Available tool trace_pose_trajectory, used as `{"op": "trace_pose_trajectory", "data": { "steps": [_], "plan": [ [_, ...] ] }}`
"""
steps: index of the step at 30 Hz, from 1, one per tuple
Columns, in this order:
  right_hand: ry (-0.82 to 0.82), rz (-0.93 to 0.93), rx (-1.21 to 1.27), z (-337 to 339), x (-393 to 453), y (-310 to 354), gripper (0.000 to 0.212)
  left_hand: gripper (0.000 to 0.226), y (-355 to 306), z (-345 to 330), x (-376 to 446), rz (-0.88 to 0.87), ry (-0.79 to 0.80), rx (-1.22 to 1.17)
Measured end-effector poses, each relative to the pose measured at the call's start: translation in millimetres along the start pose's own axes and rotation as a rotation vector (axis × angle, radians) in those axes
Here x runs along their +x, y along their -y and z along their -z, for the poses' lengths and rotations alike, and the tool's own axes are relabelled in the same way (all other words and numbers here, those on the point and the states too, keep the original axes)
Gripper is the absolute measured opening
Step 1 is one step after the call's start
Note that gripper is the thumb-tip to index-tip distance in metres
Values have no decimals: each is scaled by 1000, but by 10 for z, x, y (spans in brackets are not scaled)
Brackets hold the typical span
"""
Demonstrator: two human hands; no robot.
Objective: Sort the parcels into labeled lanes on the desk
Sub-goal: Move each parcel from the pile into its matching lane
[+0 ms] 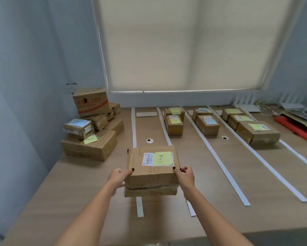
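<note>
A brown cardboard parcel (149, 173) with a white shipping label and a yellow sticky note is held over the leftmost lane of the wooden desk (78, 192). My left hand (118, 178) grips its near left corner, thumb on top. My right hand (185, 176) grips its near right corner. White tape strips (133, 126) mark the lanes. The leftmost lane has a small card (146, 114) at its far end. The other three lanes hold sorted parcels (174, 123), (206, 125), (257, 133). A pile of unsorted parcels (90, 139) sits at the left.
Two round cable holes (149, 140), (224, 138) are set in the desk. A red object (294, 128), cables and flat devices lie at the far right. A wall runs along the left; a blind-covered window (184, 45) stands behind the desk.
</note>
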State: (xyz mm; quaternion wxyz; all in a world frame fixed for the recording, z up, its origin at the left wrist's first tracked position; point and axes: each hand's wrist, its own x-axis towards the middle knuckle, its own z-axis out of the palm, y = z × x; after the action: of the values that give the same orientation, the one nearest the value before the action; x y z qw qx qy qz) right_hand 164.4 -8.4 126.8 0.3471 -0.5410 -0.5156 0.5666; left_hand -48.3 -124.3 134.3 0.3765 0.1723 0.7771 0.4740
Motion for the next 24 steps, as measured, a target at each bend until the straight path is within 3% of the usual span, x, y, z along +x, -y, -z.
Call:
{"op": "trace_pose_trajectory", "data": {
  "steps": [5,11,20,24],
  "plan": [
    [58,-20,58,291,53,-55,34,31,11,-175,-38,37,178,15],
    [115,1,67,513,202,-101,36,30,39,-446,69,60,240,45],
    [124,21,49,611,930,-31,34,22,-207,-924,675,-3,41,-169],
    [161,43,-31,555,1422,94,32,29,-428,-1109,1082,-34,-32,-148]
  ]
}}
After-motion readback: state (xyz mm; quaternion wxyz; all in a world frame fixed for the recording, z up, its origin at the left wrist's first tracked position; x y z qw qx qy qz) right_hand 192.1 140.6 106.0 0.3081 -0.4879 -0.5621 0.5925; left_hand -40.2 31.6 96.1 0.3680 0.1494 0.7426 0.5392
